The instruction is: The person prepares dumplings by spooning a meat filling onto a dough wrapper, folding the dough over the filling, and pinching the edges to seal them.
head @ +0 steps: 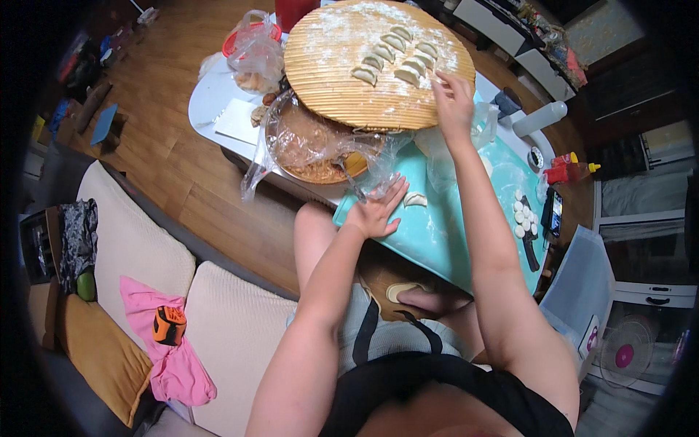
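My left hand (378, 210) lies with spread fingers at the near left edge of a teal mat (431, 235), touching or close to a clear plastic sheet. A single folded dumpling (415, 200) lies on the mat just right of its fingers. Over the right part of a round ribbed tray (327, 93), dusted with flour, my right hand (456, 101) reaches with bent fingers; whether it holds anything cannot be told. Several dumplings (408, 75) rest on the tray in slanting rows. Left of the mat a large bowl of filling (306, 136) is partly covered by plastic, with a utensil handle sticking out.
Small dough pieces (525, 216) and a black-handled knife (531, 254) lie on the mat's right side. Beyond are a phone (554, 213), squeeze bottles (573, 172), a whitish bottle (540, 119) and a dark cup (507, 101). A red basket (229, 46) with plastic bags stands at the back left.
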Demonstrator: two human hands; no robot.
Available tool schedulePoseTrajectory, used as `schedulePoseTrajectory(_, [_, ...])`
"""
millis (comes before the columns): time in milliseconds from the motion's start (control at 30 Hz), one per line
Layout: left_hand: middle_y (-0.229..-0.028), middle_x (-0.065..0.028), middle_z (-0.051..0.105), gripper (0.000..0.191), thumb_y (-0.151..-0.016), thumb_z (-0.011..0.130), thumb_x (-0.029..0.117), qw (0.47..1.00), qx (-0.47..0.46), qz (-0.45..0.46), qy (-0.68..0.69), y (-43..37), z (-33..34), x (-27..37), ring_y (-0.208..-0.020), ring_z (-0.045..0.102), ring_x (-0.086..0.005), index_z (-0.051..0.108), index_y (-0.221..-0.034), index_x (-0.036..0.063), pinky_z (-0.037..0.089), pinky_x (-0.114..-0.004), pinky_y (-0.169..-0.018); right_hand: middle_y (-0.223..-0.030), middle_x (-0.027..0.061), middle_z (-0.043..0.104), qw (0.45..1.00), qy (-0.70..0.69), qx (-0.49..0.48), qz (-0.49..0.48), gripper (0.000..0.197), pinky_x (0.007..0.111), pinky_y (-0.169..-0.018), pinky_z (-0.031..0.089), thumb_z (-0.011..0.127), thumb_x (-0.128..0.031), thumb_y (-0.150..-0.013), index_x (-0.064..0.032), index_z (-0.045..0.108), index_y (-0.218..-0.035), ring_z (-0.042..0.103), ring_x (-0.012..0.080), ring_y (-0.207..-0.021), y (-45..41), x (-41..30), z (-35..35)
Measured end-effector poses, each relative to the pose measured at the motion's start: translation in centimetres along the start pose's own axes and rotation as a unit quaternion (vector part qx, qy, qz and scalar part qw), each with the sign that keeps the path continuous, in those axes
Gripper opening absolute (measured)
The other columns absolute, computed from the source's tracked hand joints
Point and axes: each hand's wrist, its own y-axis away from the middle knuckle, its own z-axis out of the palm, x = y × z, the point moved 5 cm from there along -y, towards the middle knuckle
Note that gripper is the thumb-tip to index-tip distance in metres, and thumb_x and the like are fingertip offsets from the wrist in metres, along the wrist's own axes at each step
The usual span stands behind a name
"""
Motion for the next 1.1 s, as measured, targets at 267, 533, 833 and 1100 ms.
schedulePoseTrajectory(267, [-0.143, -0.0101, 0.024, 0.075, -0.075, 0.044, 0.039, 0.998, 0.025, 0.015, -0.052, -0.4, 0.0, 0.6, -0.135, 0.015, -0.0239, 0.023, -0.137, 0.0023, 0.007, -0.04, -0.11, -0.1, 0.0147, 0.057, 0.972, 0.058, -0.223, 0.045, 0.021, 0.037, -0.081, 0.044, 0.053, -0.001, -0.079, -0.0023, 0.058, -0.1, 0.055, 0.031, -0.093, 16.2, -1.5, -5.8])
schedulePoseTrajectory(533, [-0.142, -0.0091, 0.027, 0.076, -0.073, 0.05, 0.038, 0.999, 0.053, -0.006, -0.003, -0.4, -0.9, 0.3, -0.134, 0.019, -0.0231, 0.027, -0.136, 0.003, 0.02, -0.037, -0.108, -0.104, 0.0134, 0.055, 0.941, 0.098, -0.323, -0.017, 0.038, 0.038, -0.086, 0.04, 0.06, -0.005, -0.075, -0.0071, 0.054, -0.112, 0.05, 0.03, -0.102, 19.6, 0.4, -3.6])
schedulePoseTrajectory(833, [-0.141, -0.0103, 0.027, 0.076, -0.073, 0.05, 0.037, 0.996, 0.073, -0.002, 0.043, 0.0, -0.1, 0.3, -0.133, 0.022, -0.0258, 0.026, -0.136, 0.0027, 0.02, -0.04, -0.108, -0.089, 0.0036, 0.058, 0.953, -0.063, -0.177, 0.237, 0.031, 0.023, -0.068, 0.047, 0.069, -0.005, -0.072, -0.0029, 0.06, -0.102, 0.058, 0.0121, -0.074, 19.7, -0.3, -4.1])
schedulePoseTrajectory(1100, [-0.138, -0.0123, 0.032, 0.074, -0.071, 0.05, 0.034, 0.997, 0.073, -0.009, 0.017, 0.1, 0.2, -0.1, -0.133, 0.021, -0.0255, 0.03, -0.134, 0.0015, 0.019, -0.037, -0.109, -0.09, 0.0046, 0.063, 0.951, -0.234, -0.068, 0.19, 0.027, 0.022, -0.071, 0.045, 0.068, -0.008, -0.075, -0.0008, 0.062, -0.1, 0.057, 0.0097, -0.078, 2.5, -0.7, 2.4])
